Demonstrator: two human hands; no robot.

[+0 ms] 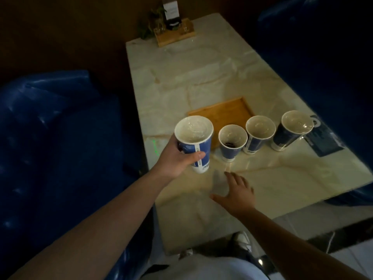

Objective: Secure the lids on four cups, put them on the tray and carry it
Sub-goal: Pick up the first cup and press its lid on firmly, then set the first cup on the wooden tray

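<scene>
Now | left hand point(177, 156) grip grasping tall blue-and-white paper cup point(194, 141) | right hand point(237, 194) grip released, hovering over marble tabletop point(282, 178)

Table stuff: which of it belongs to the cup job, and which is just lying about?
Part of the job:
cup in the left hand
small cup
middle cup
far right cup
wooden tray

Just lying about:
wooden stand with a sign
plant
dark card
</scene>
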